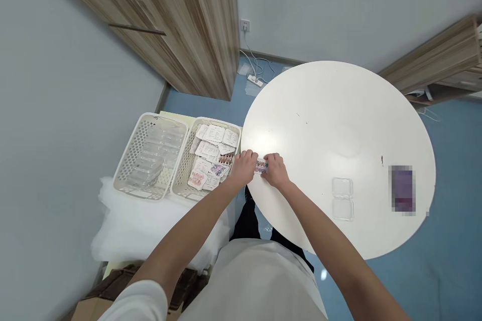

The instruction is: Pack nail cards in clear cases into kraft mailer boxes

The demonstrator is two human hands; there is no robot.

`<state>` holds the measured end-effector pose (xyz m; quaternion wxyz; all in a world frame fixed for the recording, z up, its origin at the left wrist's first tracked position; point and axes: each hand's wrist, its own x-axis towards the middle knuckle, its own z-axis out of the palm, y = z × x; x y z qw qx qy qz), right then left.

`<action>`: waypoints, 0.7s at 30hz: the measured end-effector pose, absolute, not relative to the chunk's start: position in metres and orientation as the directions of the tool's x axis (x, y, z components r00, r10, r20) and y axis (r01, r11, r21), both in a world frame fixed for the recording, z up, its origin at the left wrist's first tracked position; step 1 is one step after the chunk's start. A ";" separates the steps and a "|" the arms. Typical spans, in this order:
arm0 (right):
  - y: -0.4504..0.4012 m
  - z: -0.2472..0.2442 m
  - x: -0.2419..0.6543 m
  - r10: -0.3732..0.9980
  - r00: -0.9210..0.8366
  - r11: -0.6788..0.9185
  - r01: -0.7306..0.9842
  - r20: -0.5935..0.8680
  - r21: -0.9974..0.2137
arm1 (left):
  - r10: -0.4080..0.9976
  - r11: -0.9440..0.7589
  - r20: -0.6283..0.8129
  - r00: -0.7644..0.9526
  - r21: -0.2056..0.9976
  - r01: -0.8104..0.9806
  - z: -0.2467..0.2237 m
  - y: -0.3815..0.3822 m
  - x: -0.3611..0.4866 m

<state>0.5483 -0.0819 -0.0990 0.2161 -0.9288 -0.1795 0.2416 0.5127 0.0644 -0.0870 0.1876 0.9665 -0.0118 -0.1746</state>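
A small card with rows of dark reddish, nail-like pieces (pixel 261 166) is held at the left edge of the white round table (pixel 339 110). My left hand (pixel 245 165) grips its left side, and my right hand (pixel 275 169) grips its right side. Farther right on the table lies an open clear plastic case (pixel 343 199). Beside the table, a white basket (pixel 182 186) holds many similar cards (pixel 207 149), some with coloured pieces showing.
Another white basket (pixel 119 180) at the left holds clear plastic cases (pixel 150 158). A blurred purple object (pixel 402 188) lies at the table's right. White wrapping (pixel 150 228) is below the baskets. A power strip (pixel 255 81) and cables lie on the floor.
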 end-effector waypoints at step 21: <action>-0.182 -0.039 0.501 0.560 0.798 -0.592 0.200 -0.220 -0.781 | -0.240 -0.703 -0.238 0.941 0.711 0.000 -0.033 0.000 0.468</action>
